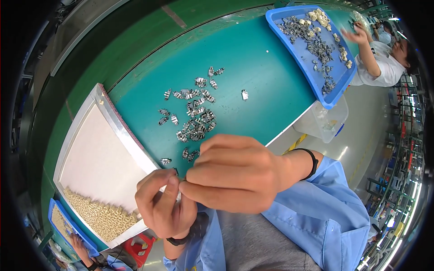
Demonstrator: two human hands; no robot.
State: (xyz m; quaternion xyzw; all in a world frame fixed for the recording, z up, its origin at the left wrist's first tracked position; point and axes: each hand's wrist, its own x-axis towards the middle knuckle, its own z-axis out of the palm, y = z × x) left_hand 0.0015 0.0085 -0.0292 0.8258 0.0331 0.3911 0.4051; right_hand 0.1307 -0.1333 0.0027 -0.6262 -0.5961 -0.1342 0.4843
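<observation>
My left hand (165, 205) and my right hand (237, 176) meet in front of me over the near edge of the green table (253, 67). Fingers of both are closed in a pinch, thumb and fingertips pressed together. A small dark bit shows by the left fingertips, but the held piece is mostly hidden. Just beyond the hands lies a loose pile of small shiny metal parts (197, 124), with several more scattered farther up. One metal part (244, 95) lies apart to the right.
At left stands a white-framed tray (122, 131) with many small cream-coloured pieces (101, 217) at its near end. A blue tray (294, 54) of metal and cream parts lies at far right, beside a co-worker (379, 61). Another person's hand (79, 246) reaches into a smaller blue tray (90, 248) at lower left.
</observation>
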